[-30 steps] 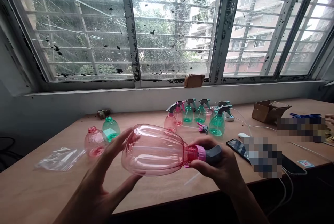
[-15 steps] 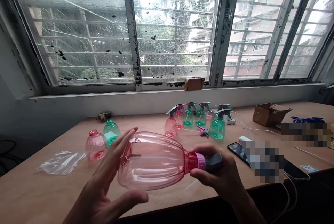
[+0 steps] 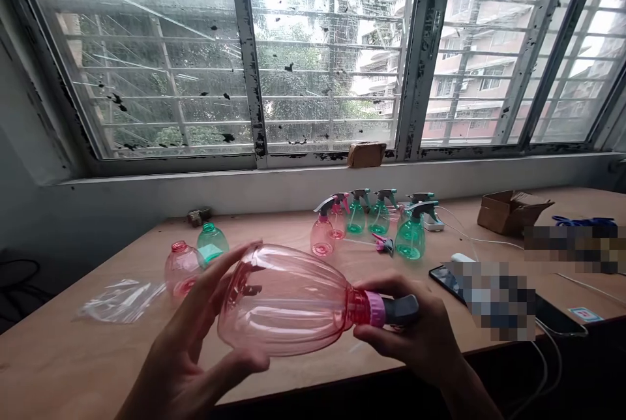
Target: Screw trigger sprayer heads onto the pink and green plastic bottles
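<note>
I hold a clear pink spray bottle [image 3: 283, 299] on its side above the table's near edge. My left hand [image 3: 195, 348] cups the bottle's base, thumb below and fingers behind. My right hand [image 3: 415, 335] is wrapped round the grey spray head [image 3: 398, 309] and the pink collar at the neck. The bottle looks empty.
On the wooden table [image 3: 73, 355] stand two capless bottles, a pink one [image 3: 180, 269] and a green one [image 3: 210, 245], beside a clear plastic bag [image 3: 120, 300]. Several finished spray bottles [image 3: 374, 218] stand further back. A phone [image 3: 443, 274], cables and a cardboard box [image 3: 511, 209] lie to the right.
The bottle has dipped slightly and its base has turned a little toward me. Both hands keep their hold. The view has shifted slightly.
</note>
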`<state>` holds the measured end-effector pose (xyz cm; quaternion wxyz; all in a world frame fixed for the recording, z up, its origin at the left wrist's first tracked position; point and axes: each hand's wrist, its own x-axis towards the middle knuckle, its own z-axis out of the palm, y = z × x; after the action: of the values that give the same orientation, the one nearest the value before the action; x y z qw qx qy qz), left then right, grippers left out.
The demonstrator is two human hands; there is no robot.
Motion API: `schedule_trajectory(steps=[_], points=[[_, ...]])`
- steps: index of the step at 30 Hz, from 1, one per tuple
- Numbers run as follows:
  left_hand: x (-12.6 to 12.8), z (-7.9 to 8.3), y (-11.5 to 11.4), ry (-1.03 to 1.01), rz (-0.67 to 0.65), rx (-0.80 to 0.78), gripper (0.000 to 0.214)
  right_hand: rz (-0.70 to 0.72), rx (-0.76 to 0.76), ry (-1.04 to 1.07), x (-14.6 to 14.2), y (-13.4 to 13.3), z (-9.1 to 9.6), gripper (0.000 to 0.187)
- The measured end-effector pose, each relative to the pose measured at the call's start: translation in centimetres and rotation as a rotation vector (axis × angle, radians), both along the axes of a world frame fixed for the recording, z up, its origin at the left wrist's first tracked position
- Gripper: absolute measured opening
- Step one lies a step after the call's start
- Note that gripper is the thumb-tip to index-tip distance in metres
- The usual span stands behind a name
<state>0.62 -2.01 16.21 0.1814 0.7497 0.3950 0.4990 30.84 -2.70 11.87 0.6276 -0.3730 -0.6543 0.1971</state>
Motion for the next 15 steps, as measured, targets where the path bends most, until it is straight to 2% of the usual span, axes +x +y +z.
schedule_trajectory(steps=[4,7,10,13,15], points=[[1.3,0.8,-1.6,-0.023,-0.044,0.083,0.083,0.054,0.028,-0.016,0.2,0.3,0.3,0.038],[1.6,0.7,-1.9,0.021,-0.043,0.122,0.082,0.062,-0.003,-0.007,0.1,0.3,0.4,0.040],[0.8,0.3,-1.2,0.094,-0.004,0.115,0.082,0.053,-0.065,0.037,-0.2,0.0,0.3,0.039],[-0.4,-0.1,0.0,0.113,-0.047,0.049,0.095,0.032,-0.066,0.028,-0.5,-0.2,0.4,0.038],[-1.3,-0.1,0.8,0.121,-0.087,0.010,0.096,0.018,-0.059,0.015,-0.7,-0.3,0.5,0.036]])
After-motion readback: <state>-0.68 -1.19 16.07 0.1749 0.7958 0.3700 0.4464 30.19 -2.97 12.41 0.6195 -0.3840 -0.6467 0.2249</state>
